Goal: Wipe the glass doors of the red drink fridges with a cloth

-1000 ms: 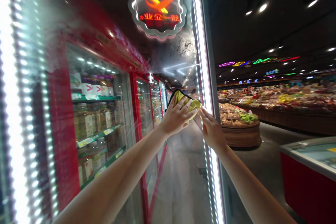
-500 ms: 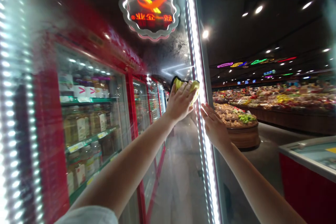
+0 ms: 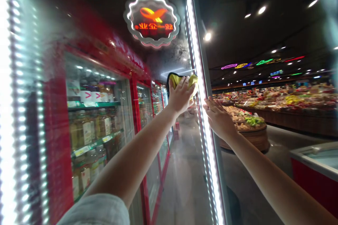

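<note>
My left hand (image 3: pixel 181 95) presses a yellow cloth with a dark border (image 3: pixel 174 79) against the glass door (image 3: pixel 158 59). Its fingers lie over the cloth, close to the lit strip (image 3: pixel 204 112) along the door's right side. My right hand (image 3: pixel 220 117) rests at that same door edge, slightly lower, with its fingers stretched out towards the strip and no loose thing visible in it. Its thumb is hidden. High on the glass, above both hands, glows a scalloped sign (image 3: pixel 152 20) with reversed lettering. Smudges (image 3: pixel 179 51) show below the sign.
Through the glass, red-framed coolers (image 3: pixel 134 102) hold bottles (image 3: pixel 86 128) on shelves. Another bright light strip (image 3: pixel 16 112) runs down the left. To the right stand a round produce stand (image 3: pixel 256 137) and a red chest with a pale rim (image 3: pixel 314 165).
The view has shifted, so the sign and coolers sit lower and further right. My left hand and the cloth have moved slightly left across the glass. My right hand stays at the door edge.
</note>
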Tool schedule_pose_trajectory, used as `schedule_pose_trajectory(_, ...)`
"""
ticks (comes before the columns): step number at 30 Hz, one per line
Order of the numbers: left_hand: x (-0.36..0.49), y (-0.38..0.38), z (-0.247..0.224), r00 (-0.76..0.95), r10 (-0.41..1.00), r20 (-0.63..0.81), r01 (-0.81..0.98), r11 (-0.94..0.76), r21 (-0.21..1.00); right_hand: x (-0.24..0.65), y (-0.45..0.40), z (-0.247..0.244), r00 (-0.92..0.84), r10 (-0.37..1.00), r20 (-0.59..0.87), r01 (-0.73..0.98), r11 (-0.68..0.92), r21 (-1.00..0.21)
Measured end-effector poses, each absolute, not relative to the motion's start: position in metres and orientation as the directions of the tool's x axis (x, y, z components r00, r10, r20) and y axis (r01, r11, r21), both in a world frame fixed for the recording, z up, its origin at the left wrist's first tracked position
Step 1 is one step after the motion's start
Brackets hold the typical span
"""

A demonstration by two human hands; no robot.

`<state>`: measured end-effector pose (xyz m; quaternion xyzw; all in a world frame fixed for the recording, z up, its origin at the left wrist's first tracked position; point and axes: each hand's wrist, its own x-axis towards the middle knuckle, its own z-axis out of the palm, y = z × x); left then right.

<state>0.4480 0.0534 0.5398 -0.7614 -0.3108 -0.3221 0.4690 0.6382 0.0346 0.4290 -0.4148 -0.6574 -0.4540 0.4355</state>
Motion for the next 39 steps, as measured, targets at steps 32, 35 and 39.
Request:
schedule_pose_trajectory(32,0.326,0.048,0.55,0.224,0.087,0.971,0.944,-0.267,-0.194,0.554,0.061,0.459,-0.214,0.059,0.975,0.893,0.417,0.171)
schedule_pose_trajectory(35,0.316,0.044,0.517,0.193,0.114,0.975,0.952,-0.264,-0.157,0.542,0.061,0.451,-0.205,0.051,0.977,0.893,0.419,0.166)
schedule_pose_trajectory(39,0.33,0.044,0.502,0.463,0.192,0.865,0.868,-0.295,-0.399,0.526,0.057,0.446,-0.158,0.042,0.987,0.914,0.384,0.13)
